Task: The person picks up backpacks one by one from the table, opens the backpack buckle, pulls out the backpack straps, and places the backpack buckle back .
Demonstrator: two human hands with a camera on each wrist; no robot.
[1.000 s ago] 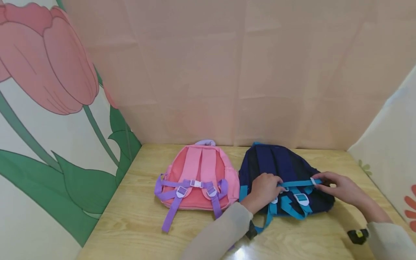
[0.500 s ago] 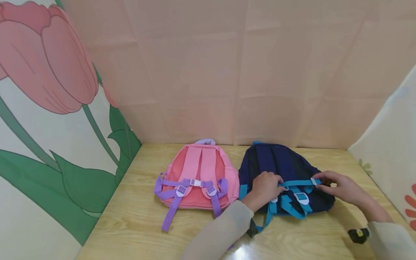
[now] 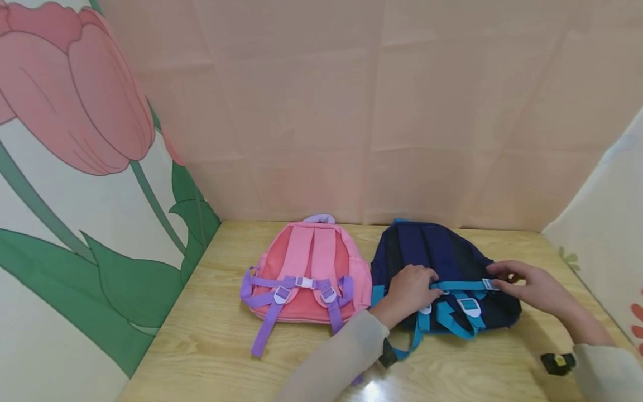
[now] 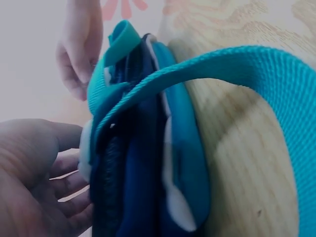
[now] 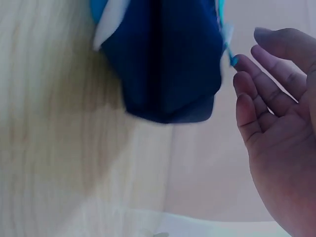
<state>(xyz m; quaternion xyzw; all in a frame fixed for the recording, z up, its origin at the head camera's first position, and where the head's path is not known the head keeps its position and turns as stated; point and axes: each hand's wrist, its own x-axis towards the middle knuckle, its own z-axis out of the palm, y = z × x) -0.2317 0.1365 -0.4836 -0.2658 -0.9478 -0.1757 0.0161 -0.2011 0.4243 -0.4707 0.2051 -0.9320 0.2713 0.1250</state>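
Note:
A dark navy backpack (image 3: 427, 245) lies back side up on the table, its teal webbing and white buckles showing. A teal cross strap (image 3: 459, 285) runs over its lower part to a white buckle (image 3: 488, 284) at the strap's right end. My left hand (image 3: 412, 287) pinches the strap's left end, with thumb and fingers at a white plastic piece (image 4: 86, 150) in the left wrist view. At the other end, my right hand (image 3: 533, 285) has thumb and fingers apart. In the right wrist view, its fingertips (image 5: 242, 61) are right by the strap's teal tip (image 5: 233, 61).
Left of the navy bag lies a pink backpack (image 3: 296, 245) with purple straps, one hanging toward the front of the wooden table (image 3: 201, 335). A loose teal loop (image 4: 256, 64) arches near the left wrist. A pink cloth wall (image 3: 301, 111) stands behind both bags.
My right hand has loosened its pinch at the white buckle and drawn slightly back from it to the right. The left hand stays in place on the strap.

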